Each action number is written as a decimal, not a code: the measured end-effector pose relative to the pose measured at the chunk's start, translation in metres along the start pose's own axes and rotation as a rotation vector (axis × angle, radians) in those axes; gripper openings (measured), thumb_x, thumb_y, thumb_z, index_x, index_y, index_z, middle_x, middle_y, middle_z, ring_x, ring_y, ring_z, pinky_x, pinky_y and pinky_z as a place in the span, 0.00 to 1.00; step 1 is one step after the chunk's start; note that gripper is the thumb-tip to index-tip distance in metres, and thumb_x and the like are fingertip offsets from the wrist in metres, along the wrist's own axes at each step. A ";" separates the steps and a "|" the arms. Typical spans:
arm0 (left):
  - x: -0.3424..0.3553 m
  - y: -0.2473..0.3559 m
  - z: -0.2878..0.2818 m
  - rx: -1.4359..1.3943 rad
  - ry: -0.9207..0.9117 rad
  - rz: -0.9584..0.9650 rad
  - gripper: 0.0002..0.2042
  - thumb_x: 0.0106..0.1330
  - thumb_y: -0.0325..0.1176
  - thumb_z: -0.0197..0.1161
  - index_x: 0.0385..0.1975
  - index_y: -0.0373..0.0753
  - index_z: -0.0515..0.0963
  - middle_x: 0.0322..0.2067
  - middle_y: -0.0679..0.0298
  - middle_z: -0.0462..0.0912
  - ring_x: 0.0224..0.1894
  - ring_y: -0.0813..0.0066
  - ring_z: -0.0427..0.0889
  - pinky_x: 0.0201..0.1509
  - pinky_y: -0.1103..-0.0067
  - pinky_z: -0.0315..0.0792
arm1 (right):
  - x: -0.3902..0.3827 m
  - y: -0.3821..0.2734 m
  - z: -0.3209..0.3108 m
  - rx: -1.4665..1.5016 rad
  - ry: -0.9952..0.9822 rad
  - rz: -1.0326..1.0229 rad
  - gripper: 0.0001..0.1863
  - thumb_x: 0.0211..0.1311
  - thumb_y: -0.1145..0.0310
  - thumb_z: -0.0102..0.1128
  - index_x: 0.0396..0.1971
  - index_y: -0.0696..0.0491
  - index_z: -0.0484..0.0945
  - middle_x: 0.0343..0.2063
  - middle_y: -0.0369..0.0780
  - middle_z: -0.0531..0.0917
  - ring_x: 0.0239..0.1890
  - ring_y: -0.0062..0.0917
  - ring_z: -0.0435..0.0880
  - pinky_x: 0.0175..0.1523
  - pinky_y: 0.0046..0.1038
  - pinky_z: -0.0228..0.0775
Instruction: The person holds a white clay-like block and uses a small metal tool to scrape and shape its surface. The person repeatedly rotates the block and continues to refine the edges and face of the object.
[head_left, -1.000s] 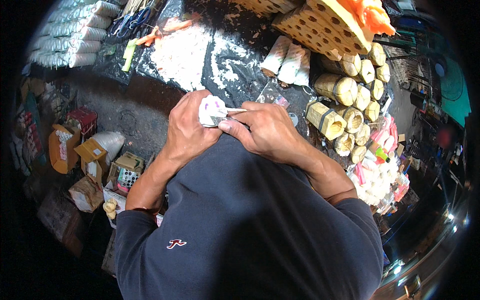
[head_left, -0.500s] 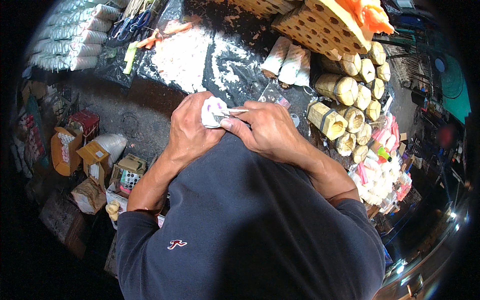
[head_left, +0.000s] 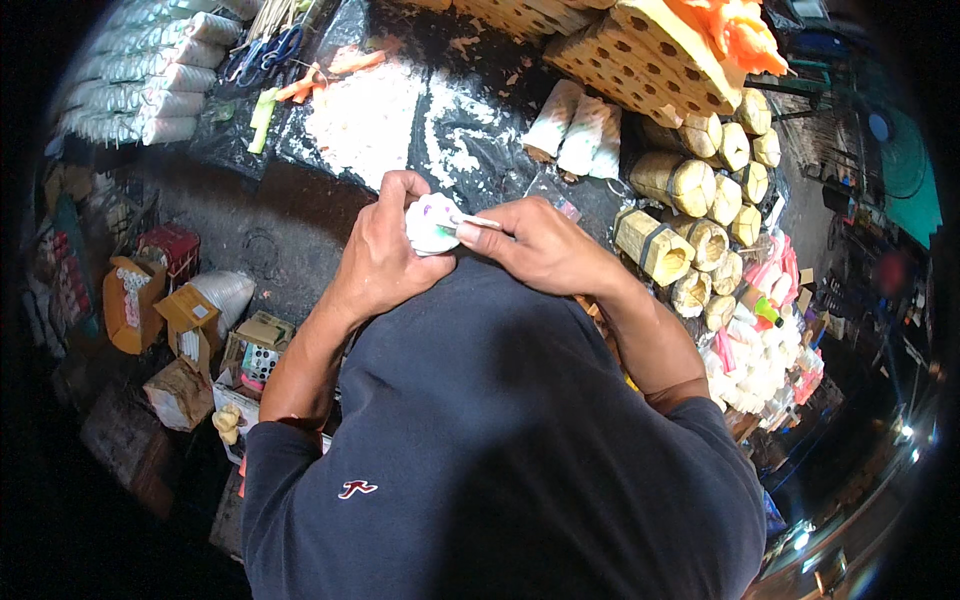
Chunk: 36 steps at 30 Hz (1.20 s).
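White lump [head_left: 430, 222] cupped in left hand [head_left: 385, 262], right hand [head_left: 535, 245] pinching stick [head_left: 478, 222] (thin).

Brown cardboard boxes [head_left: 165, 320] on floor to my left, red box [head_left: 170, 250] behind them. Clear-wrapped white rolls [head_left: 140, 85] stacked top left.

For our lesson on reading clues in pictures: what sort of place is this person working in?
Probably a small craft or street-stall workbench. A dark table dusted with white powder, rows of bound bamboo-like tubes and stacked bagged rolls surround the left hand, which holds a small white piece.
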<state>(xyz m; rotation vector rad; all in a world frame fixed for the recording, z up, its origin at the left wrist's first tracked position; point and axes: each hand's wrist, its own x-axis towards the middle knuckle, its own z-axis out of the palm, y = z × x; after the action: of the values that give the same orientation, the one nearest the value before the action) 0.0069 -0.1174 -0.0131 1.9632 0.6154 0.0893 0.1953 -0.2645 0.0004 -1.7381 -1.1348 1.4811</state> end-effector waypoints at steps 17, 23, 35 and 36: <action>0.009 -0.026 -0.018 -0.135 -0.080 0.065 0.20 0.49 0.29 0.77 0.44 0.33 0.82 0.29 0.56 0.89 0.33 0.68 0.92 0.40 0.72 0.82 | 0.008 -0.011 0.000 -0.240 0.056 -0.293 0.19 0.80 0.56 0.63 0.44 0.60 0.88 0.37 0.49 0.89 0.41 0.47 0.88 0.48 0.44 0.79; 0.005 -0.026 -0.017 -0.142 -0.106 0.080 0.19 0.48 0.29 0.76 0.42 0.33 0.83 0.29 0.56 0.89 0.32 0.67 0.92 0.39 0.71 0.82 | 0.009 -0.011 0.008 -0.222 0.041 -0.289 0.20 0.81 0.55 0.62 0.38 0.60 0.87 0.33 0.49 0.87 0.37 0.48 0.87 0.44 0.45 0.76; -0.005 -0.032 -0.012 -0.162 -0.150 0.073 0.20 0.47 0.29 0.76 0.43 0.33 0.83 0.28 0.56 0.88 0.31 0.66 0.91 0.39 0.70 0.82 | 0.009 -0.012 0.012 -0.213 -0.048 -0.190 0.24 0.79 0.51 0.60 0.38 0.59 0.89 0.34 0.55 0.88 0.40 0.55 0.88 0.48 0.53 0.77; -0.005 -0.032 -0.012 -0.161 -0.150 0.071 0.20 0.47 0.29 0.76 0.43 0.33 0.83 0.28 0.56 0.88 0.31 0.66 0.91 0.39 0.70 0.81 | 0.009 -0.013 0.012 -0.219 -0.057 -0.177 0.24 0.79 0.51 0.61 0.38 0.59 0.90 0.34 0.55 0.88 0.40 0.54 0.88 0.48 0.53 0.77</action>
<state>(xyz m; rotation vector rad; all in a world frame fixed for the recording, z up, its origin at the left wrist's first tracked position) -0.0133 -0.0989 -0.0345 1.8173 0.4271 0.0336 0.1810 -0.2517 0.0044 -1.6947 -1.4876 1.3484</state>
